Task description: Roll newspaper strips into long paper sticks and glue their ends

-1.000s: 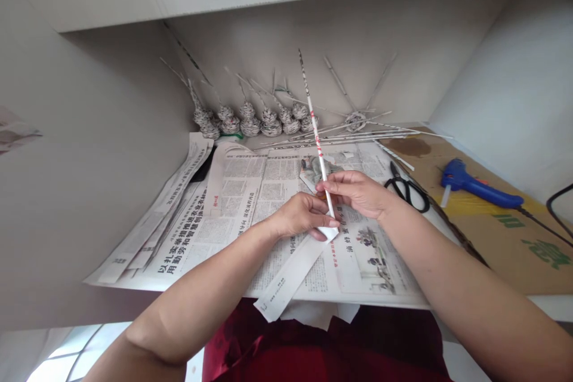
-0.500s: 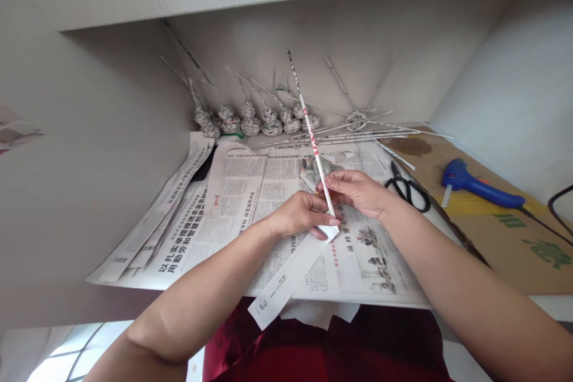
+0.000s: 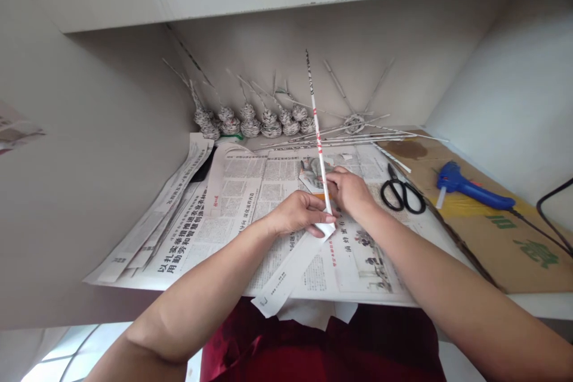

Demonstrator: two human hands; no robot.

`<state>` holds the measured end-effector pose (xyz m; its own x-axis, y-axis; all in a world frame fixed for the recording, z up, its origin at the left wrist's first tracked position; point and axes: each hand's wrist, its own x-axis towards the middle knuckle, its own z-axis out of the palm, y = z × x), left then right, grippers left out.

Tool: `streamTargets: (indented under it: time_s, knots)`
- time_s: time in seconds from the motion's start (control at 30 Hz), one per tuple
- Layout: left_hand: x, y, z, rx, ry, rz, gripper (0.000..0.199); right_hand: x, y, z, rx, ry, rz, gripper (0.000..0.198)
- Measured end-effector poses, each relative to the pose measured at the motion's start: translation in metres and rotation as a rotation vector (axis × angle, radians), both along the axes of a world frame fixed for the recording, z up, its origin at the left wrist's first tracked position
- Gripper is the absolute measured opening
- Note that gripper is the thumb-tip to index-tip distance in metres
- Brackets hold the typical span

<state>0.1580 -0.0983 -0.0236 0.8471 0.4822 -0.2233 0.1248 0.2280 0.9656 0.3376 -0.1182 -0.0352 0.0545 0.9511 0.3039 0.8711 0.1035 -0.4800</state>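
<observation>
Garment point(image 3: 322, 355) at six o'clock: brighter red low in the middle, deepening to near-black maroon toward ten and two, cloth in soft creases, any pattern too dim to tell. Left arm point(image 3: 201, 277) from seven o'clock, right arm point(image 3: 447, 292) from four, both bare; left hand point(image 3: 298, 215) and right hand point(image 3: 353, 192) likewise ungloved.
</observation>
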Motion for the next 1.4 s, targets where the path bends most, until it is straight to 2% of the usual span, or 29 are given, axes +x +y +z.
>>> streamTargets:
  time_s: [0.1, 0.17, 0.23, 0.37, 0.53, 0.67, 0.8, 0.93, 1.07, 1.17, 1.23, 1.3, 1.33, 1.4]
  knots:
    - [0.000, 0.001, 0.000, -0.008, -0.009, 0.007, 0.039, -0.003, 0.000, 0.000, 0.081, -0.012, -0.106, 0.027]
    - [0.000, 0.000, 0.000, -0.010, -0.015, 0.003, 0.039, -0.003, 0.000, 0.001, 0.116, -0.024, -0.190, 0.043]
    - [0.000, 0.000, 0.001, -0.012, -0.022, -0.004, 0.040, -0.001, 0.001, 0.002, 0.077, -0.079, -0.237, 0.054]
    - [0.001, 0.000, -0.001, -0.011, -0.029, 0.014, 0.039, 0.000, 0.003, 0.003, -0.042, -0.211, -0.170, 0.037]
    - [0.001, 0.002, -0.005, -0.002, -0.071, 0.033, 0.040, -0.003, 0.001, 0.005, 0.023, -0.388, -0.203, 0.027]
    - [0.001, 0.004, -0.006, 0.003, -0.079, 0.033, 0.042, -0.006, -0.001, 0.008, 0.015, -0.493, -0.223, 0.033]
    - [0.001, 0.005, -0.005, -0.004, -0.088, 0.031, 0.045, -0.010, -0.004, 0.011, 0.004, -0.551, -0.151, 0.035]
    - [0.001, 0.007, -0.004, -0.007, -0.104, 0.038, 0.045, -0.011, -0.009, 0.015, -0.057, -0.517, -0.056, 0.027]
    - [0.000, 0.008, -0.003, -0.007, -0.112, 0.068, 0.040, -0.006, -0.011, 0.018, -0.008, -0.238, -0.027, 0.055]
    - [0.000, 0.008, -0.003, -0.020, -0.112, 0.066, 0.038, -0.001, -0.013, 0.023, 0.061, 0.202, -0.011, 0.049]
    - [0.000, 0.008, -0.004, -0.017, -0.113, 0.058, 0.037, 0.000, -0.014, 0.027, -0.082, 0.554, 0.073, 0.045]
    - [0.000, 0.008, -0.005, -0.007, -0.107, 0.045, 0.037, 0.000, -0.017, 0.030, -0.335, 0.842, 0.205, 0.046]
    - [0.000, 0.008, -0.005, -0.005, -0.105, 0.037, 0.037, -0.001, -0.018, 0.031, -0.436, 0.939, 0.258, 0.044]
    - [0.000, 0.008, -0.005, -0.007, -0.097, 0.020, 0.038, -0.002, -0.019, 0.032, -0.523, 1.054, 0.309, 0.040]
